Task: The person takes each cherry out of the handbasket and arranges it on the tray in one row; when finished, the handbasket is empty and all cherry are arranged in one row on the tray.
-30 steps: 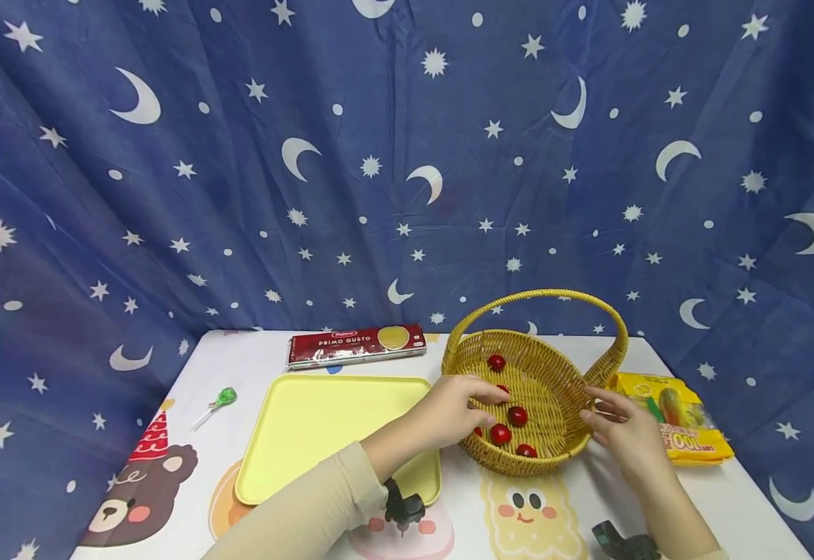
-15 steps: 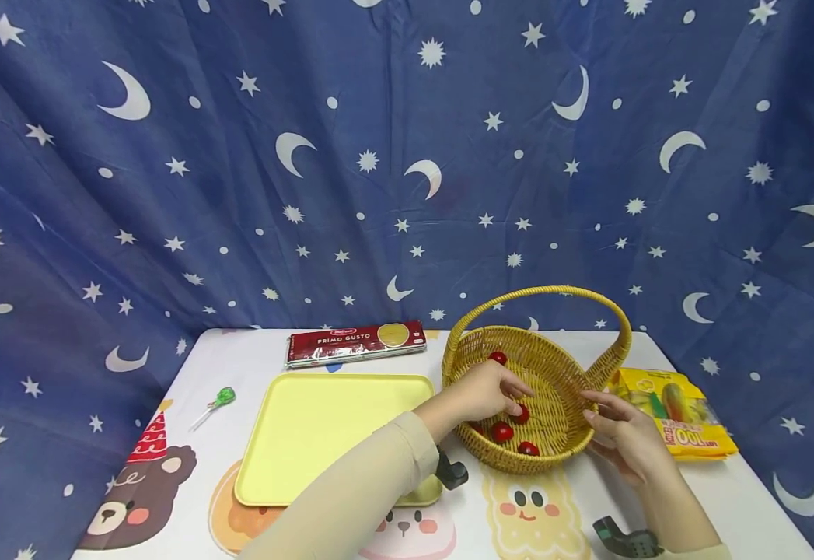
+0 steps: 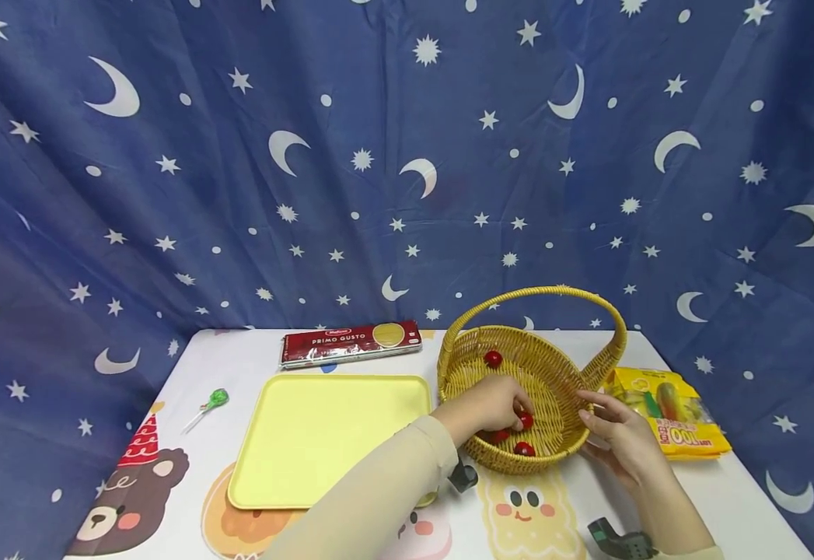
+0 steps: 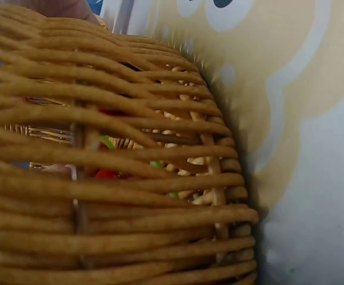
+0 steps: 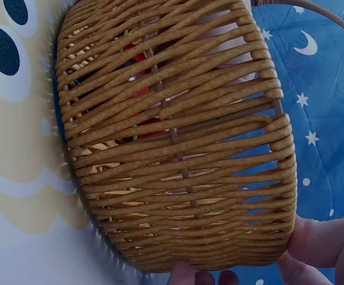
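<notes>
A yellow wicker basket (image 3: 562, 359) with a tall handle stands on the right of the table. Several small, glossy red fruits (image 3: 524, 449) lie inside it. Reaching over the near left rim, my left hand (image 3: 492, 400) has its fingers curled down around a red fruit (image 3: 526, 420) in the basket; its palm side is hidden. At the basket's right side my right hand (image 3: 622, 437) grips the rim, thumb and fingers on the weave (image 5: 189, 196). Through the wicker in the left wrist view, bits of red and green show.
Left of the basket lies a pale yellow tray (image 3: 330, 435). Behind the tray is a red spaghetti pack (image 3: 351, 344). A green lollipop (image 3: 216, 399) rests at far left. A yellow printed packet (image 3: 672, 412) lies right of the basket. A blue curtain (image 3: 351, 155) hangs behind the table.
My left hand has moved right and down, deeper into the basket, its fingers curling in over the red fruits. My right hand has kept its hold on the rim.
</notes>
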`<state>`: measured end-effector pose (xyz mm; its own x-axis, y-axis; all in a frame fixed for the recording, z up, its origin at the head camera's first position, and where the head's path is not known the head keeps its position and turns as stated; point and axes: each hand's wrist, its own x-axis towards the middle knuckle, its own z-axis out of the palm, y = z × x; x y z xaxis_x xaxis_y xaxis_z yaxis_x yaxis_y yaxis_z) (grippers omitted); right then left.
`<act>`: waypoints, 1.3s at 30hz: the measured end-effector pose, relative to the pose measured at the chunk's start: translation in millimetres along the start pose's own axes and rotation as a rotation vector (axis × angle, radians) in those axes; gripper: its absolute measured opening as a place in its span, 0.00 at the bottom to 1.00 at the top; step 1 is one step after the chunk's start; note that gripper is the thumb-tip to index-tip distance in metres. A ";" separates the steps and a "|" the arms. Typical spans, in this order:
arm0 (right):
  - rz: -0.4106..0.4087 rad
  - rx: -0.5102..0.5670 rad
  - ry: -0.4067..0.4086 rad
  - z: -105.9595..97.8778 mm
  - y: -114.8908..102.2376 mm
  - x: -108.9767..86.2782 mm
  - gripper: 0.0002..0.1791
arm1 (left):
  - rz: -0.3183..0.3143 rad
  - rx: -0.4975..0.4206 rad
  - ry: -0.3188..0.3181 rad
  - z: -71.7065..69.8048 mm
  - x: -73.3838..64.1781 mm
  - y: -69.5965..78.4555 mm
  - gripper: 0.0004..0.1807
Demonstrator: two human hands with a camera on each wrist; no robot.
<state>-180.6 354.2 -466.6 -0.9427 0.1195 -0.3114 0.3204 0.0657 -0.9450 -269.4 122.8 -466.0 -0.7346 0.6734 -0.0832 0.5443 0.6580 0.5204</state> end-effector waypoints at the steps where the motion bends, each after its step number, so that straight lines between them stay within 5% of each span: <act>1: -0.004 0.000 0.002 0.2 -0.3 0.1 0.20 | 0.005 -0.002 0.004 -0.2 -0.1 -0.2 0.14; 10: -0.014 0.026 0.003 2.0 -3.0 1.0 0.20 | 0.023 -0.116 0.053 -5.8 -0.5 -3.2 0.11; 16: -0.012 0.039 -0.007 6.0 -1.7 1.3 0.19 | 0.042 -0.277 0.150 -17.9 -14.5 -2.8 0.12; 27: -0.039 0.040 -0.008 5.6 -0.8 -0.1 0.19 | 0.125 -0.505 0.336 -54.2 -105.7 -14.3 0.16; 34: -0.024 0.024 -0.003 4.2 0.3 -1.5 0.20 | 0.015 -0.504 0.428 -56.3 -162.0 -46.6 0.16; 39: -0.006 0.013 -0.002 3.1 0.9 -1.6 0.21 | -0.103 -0.454 0.457 -45.5 -177.3 -77.0 0.16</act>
<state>-179.1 351.0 -467.2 -0.9448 0.1168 -0.3060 0.3136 0.0530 -0.9481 -199.6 -62.7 -452.6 -0.9265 0.3375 0.1664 0.3107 0.4365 0.8444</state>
